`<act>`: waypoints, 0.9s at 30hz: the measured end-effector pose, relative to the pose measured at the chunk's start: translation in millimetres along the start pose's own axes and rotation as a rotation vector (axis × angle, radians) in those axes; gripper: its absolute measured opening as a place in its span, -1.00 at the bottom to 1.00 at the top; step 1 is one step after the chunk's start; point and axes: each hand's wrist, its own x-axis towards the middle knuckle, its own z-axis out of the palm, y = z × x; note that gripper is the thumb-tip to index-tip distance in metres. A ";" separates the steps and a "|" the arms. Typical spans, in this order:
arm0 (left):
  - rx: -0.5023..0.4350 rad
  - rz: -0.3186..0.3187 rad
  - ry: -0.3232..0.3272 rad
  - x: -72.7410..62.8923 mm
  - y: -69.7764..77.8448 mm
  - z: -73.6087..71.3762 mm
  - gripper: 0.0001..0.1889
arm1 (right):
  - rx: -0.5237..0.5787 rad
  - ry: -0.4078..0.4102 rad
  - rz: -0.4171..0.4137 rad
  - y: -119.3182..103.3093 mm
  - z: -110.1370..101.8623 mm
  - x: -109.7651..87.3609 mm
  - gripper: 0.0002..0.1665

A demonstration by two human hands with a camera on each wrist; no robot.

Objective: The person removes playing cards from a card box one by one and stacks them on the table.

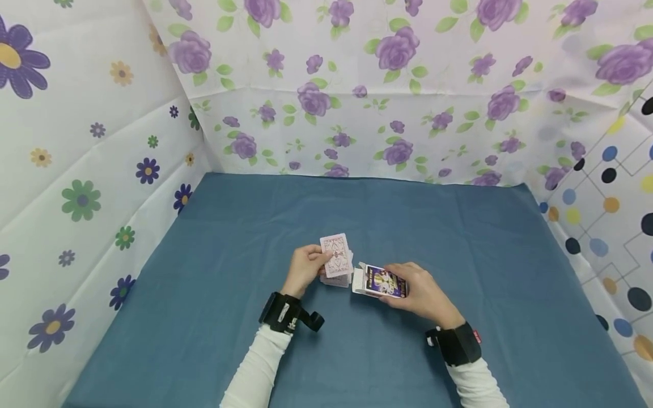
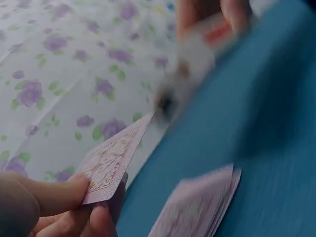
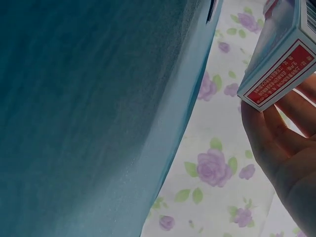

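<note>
My left hand point(image 1: 303, 271) pinches a playing card point(image 1: 336, 256) between thumb and fingers, its red patterned back facing up. Below that card a stack of playing cards point(image 2: 195, 210) lies on the blue cloth, partly covered in the head view. Just to the right, my right hand point(image 1: 423, 293) grips a card box point(image 1: 386, 281) with a dark picture on its face. The box's flap end points toward the cards. A red printed label point(image 3: 282, 74) shows on the box's side in the right wrist view; in the left wrist view the box is blurred.
A blue cloth point(image 1: 229, 226) covers the table. Flower-printed sheets point(image 1: 311, 99) hang behind and at the left, and a dotted sheet point(image 1: 609, 226) hangs at the right. Black bands point(image 1: 459, 344) with cameras sit on both wrists.
</note>
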 end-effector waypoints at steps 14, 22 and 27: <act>0.449 0.052 0.099 19.5 -19.8 -4.0 -0.77 | 0.010 -0.006 0.012 1.1 -2.9 -2.8 -0.26; 0.644 0.116 0.128 21.7 -20.5 2.9 -0.57 | 0.010 0.000 0.014 1.8 -4.3 -3.6 -0.26; 0.668 0.133 0.121 19.3 -14.3 4.6 -0.64 | 0.015 -0.002 0.018 2.2 -4.3 -4.3 -0.26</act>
